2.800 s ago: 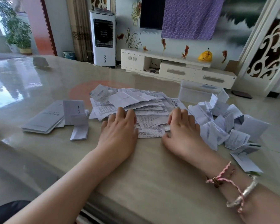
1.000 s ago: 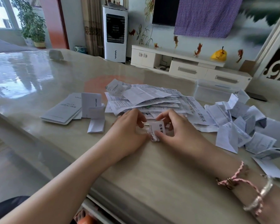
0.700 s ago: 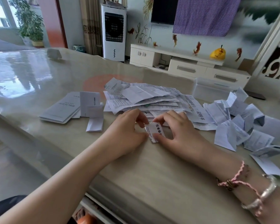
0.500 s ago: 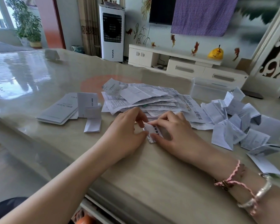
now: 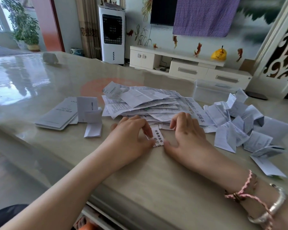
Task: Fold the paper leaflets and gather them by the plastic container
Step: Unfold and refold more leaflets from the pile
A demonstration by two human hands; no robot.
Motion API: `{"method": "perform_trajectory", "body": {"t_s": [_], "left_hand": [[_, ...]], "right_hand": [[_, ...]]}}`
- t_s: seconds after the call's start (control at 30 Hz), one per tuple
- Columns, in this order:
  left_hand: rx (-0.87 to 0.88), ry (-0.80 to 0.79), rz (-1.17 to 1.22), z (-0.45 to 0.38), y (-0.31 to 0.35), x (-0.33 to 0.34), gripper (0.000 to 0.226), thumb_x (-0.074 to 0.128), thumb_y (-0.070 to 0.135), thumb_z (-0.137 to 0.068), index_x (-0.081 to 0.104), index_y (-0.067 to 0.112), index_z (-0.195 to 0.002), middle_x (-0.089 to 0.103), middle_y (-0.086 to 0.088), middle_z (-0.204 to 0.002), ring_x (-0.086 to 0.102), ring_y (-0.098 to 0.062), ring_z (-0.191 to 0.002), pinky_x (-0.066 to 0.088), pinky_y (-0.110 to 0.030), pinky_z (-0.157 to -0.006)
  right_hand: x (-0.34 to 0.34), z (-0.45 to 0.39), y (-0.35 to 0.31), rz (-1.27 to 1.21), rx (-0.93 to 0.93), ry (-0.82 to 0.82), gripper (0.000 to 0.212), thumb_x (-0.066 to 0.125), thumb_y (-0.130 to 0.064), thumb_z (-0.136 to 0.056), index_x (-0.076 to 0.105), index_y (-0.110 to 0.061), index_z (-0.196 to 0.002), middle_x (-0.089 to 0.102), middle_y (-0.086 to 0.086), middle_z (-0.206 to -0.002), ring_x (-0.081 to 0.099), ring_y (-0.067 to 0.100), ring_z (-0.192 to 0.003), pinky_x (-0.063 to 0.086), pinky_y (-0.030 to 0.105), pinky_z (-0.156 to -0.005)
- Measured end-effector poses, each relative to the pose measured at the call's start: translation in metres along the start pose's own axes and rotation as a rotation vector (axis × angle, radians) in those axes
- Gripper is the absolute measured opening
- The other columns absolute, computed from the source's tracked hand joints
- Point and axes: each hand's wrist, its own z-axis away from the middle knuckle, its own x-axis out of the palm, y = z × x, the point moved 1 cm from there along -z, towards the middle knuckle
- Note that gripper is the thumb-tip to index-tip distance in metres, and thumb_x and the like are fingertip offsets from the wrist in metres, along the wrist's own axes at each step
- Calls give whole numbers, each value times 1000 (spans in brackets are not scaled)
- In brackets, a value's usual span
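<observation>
Hands are meeting over a small folded leaflet lying on the desk near its front edge; the left hand is pinching the leaflet's left side, fingers curled over it, thumb at its lower corner; the right hand is lying flat and spread on the desk, its thumb tip touching the leaflet's lower right corner; just behind both hands a heap of unfolded leaflets is sitting mid-desk; folded leaflets are lying scattered toward the right edge, close to the clear plastic container standing near the far edge; booklets and a few folded sheets are resting toward the left edge.
</observation>
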Motion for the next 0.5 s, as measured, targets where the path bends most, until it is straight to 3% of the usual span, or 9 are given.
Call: {"method": "perform_trajectory", "body": {"t_s": [0.1, 0.2, 0.33, 0.4, 0.5], "left_hand": [[5, -23, -13, 1, -1, 0, 23, 66, 51, -79, 56, 34, -91, 46, 22, -93, 37, -6, -96, 29, -28, -88], [0, -75, 3, 1, -1, -3, 24, 66, 50, -79, 56, 34, -95, 45, 21, -100, 36, -7, -99, 31, -31, -95], [-13, -140, 46, 1, -2, -8, 22, 68, 43, -79, 61, 34, -98, 47, 20, -102, 42, -12, -104, 35, -34, -99], [-19, -172, 120, 0, -6, -13, 18, 69, 35, -81, 64, 32, -99, 53, 15, -103, 49, -13, -99, 40, -24, -92], [-8, -185, 261, 2, -13, -23, 14, 65, 22, -87, 66, 28, -100, 62, 13, -103, 57, -7, -90, 42, -10, -69]], "right_hand": [[-1, -1, 0, -12, -6, -9, 32, 54, -29, -86, 23, -27, -96, 25, -7, -105, 26, 13, -99, 26, 28, -85], [-2, -3, -1, -110, -130, 15, 26, 58, -20, -86, 35, -28, -96, 35, -10, -103, 35, 11, -100, 33, 28, -89], [-8, -5, 6, -204, -335, -36, 16, 64, -30, -87, 59, -31, -102, 57, -17, -106, 49, 4, -106, 38, 23, -93], [-9, -5, 9, -191, -376, -91, 24, 61, -37, -87, 64, -27, -109, 63, -15, -112, 55, 3, -109, 43, 26, -96], [-7, -3, 6, -42, -446, -61, 30, 48, -42, -91, 67, -24, -106, 70, -8, -101, 63, 12, -95, 50, 34, -84]]}}
